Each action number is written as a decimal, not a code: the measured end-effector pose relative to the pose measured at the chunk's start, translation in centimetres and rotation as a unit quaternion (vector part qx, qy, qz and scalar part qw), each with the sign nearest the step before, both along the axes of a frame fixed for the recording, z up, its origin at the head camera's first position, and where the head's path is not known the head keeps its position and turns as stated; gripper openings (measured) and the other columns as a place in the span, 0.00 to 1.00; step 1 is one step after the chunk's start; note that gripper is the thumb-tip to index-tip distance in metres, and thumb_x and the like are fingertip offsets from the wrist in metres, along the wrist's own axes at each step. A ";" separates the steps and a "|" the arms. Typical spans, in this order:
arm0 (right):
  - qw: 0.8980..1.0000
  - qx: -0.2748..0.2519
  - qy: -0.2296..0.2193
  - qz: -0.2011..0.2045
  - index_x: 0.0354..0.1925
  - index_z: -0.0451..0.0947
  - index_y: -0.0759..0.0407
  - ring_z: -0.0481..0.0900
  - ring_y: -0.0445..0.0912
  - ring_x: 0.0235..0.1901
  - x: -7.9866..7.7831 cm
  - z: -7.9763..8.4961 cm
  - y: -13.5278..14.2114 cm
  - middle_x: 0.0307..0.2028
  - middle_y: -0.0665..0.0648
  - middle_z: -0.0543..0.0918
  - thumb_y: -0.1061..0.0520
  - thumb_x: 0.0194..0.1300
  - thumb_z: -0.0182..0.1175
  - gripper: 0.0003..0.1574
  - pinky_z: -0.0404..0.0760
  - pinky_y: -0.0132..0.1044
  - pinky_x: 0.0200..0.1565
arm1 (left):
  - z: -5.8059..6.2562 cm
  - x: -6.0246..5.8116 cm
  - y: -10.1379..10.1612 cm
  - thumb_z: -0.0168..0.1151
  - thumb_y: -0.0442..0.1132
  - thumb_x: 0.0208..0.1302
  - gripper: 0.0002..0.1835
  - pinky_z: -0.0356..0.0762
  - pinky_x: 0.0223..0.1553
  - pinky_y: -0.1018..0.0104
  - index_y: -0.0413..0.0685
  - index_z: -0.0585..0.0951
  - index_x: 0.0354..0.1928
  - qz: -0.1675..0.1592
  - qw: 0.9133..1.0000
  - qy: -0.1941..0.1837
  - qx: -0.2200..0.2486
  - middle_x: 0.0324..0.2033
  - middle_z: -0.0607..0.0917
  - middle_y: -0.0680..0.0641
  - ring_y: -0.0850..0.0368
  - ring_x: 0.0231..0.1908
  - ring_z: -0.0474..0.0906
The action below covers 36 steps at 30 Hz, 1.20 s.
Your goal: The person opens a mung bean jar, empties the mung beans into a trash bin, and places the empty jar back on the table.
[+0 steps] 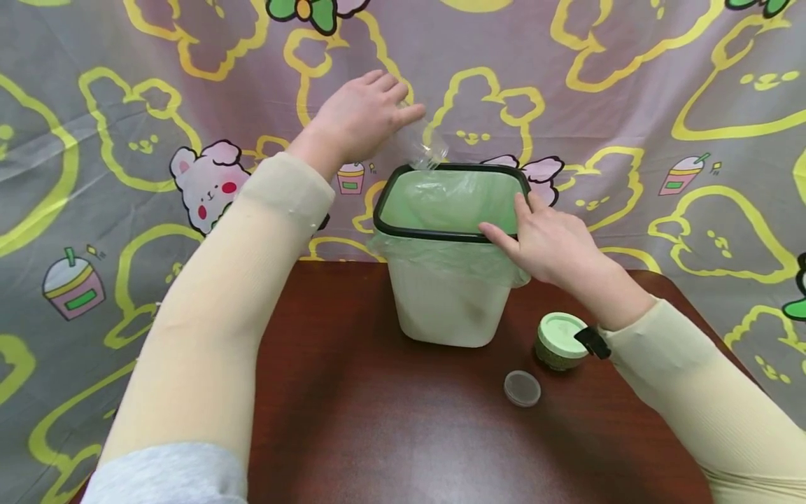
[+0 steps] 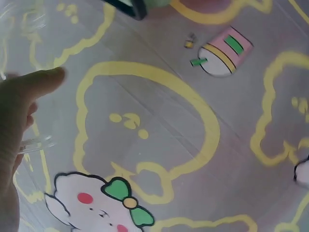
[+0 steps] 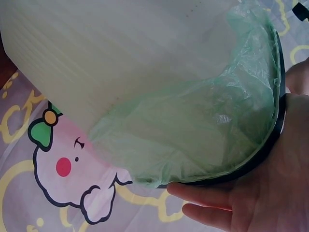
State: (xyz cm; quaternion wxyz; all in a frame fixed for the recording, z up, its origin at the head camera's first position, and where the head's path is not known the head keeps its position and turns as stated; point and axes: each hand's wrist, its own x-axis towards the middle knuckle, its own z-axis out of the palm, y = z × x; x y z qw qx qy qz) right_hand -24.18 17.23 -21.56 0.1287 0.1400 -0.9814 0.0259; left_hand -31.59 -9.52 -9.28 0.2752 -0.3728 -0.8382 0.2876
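My left hand point(image 1: 362, 115) holds a clear plastic container point(image 1: 427, 145) tilted above the back left of the bin's opening. In the left wrist view that hand point(image 2: 21, 111) shows only partly at the left edge, with clear plastic beside its fingers. The white trash bin point(image 1: 450, 308) stands upright, with a pale green bag point(image 1: 466, 199) lining it and folded over outside. At the front right corner, my right hand point(image 1: 550, 241) grips the black rim point(image 1: 434, 236). Seen from the right wrist, its fingers point(image 3: 207, 195) lie against the rim's outside.
A jar with a light green lid point(image 1: 560, 336) stands right of the bin, below my right wrist. Nearby, a small round clear lid point(image 1: 522, 388) lies on the dark wooden table point(image 1: 390, 427). A patterned curtain point(image 1: 598, 105) hangs close behind the bin.
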 end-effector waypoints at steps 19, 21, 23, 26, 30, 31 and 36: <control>1.000 0.000 -0.007 -0.005 0.70 0.50 0.74 0.73 0.73 0.49 0.1 0.2 0.0 0.67 0.77 0.56 0.21 0.66 0.27 0.63 0.74 0.62 0.42 | 0.3 0.4 0.0 0.48 0.25 0.69 0.23 0.56 0.66 0.50 0.43 0.67 0.64 -0.010 1.000 0.024 0.005 0.54 0.73 0.33 0.37 0.59 0.66; 1.000 -0.001 -0.006 -0.003 0.70 0.50 0.74 0.73 0.72 0.49 0.1 0.2 -0.1 0.67 0.77 0.56 0.21 0.67 0.27 0.62 0.74 0.62 0.42 | 0.5 0.5 0.0 0.48 0.25 0.70 0.22 0.56 0.67 0.50 0.44 0.67 0.64 -0.014 0.999 0.040 0.019 0.54 0.73 0.34 0.37 0.59 0.66; 1.000 -0.001 -0.005 0.001 0.70 0.51 0.74 0.74 0.72 0.50 0.1 0.1 -0.1 0.67 0.77 0.57 0.22 0.67 0.27 0.62 0.74 0.62 0.42 | 0.6 0.6 0.0 0.49 0.25 0.70 0.22 0.56 0.67 0.50 0.44 0.66 0.64 -0.010 0.999 0.044 0.005 0.55 0.73 0.33 0.37 0.60 0.65; 1.000 -0.002 -0.003 0.003 0.70 0.51 0.75 0.74 0.71 0.50 0.1 0.1 -0.2 0.67 0.77 0.57 0.22 0.67 0.28 0.62 0.74 0.63 0.41 | 0.6 0.7 0.2 0.50 0.23 0.67 0.24 0.57 0.66 0.48 0.43 0.65 0.65 -0.005 0.999 0.031 -0.032 0.56 0.72 0.32 0.36 0.60 0.65; 1.000 -0.005 -0.003 0.000 0.70 0.51 0.75 0.75 0.71 0.49 0.1 0.2 -0.2 0.66 0.77 0.57 0.22 0.67 0.28 0.62 0.74 0.63 0.41 | 0.6 0.7 0.4 0.49 0.22 0.65 0.26 0.58 0.65 0.47 0.43 0.65 0.65 -0.003 0.999 0.016 -0.046 0.55 0.72 0.32 0.35 0.58 0.65; 1.000 -0.006 -0.004 -0.001 0.70 0.51 0.74 0.74 0.71 0.49 0.1 0.2 -0.2 0.66 0.77 0.57 0.22 0.67 0.28 0.62 0.74 0.63 0.42 | 0.6 0.7 0.5 0.49 0.22 0.65 0.26 0.58 0.65 0.47 0.43 0.65 0.65 -0.004 0.999 0.017 -0.045 0.55 0.72 0.32 0.35 0.58 0.65; 1.000 -0.008 -0.008 -0.001 0.69 0.51 0.74 0.75 0.71 0.48 0.2 0.1 -0.1 0.66 0.77 0.58 0.22 0.67 0.28 0.62 0.74 0.63 0.41 | 0.5 0.5 0.3 0.50 0.22 0.65 0.25 0.59 0.63 0.48 0.42 0.66 0.63 -0.010 0.999 0.014 -0.044 0.54 0.72 0.32 0.36 0.56 0.66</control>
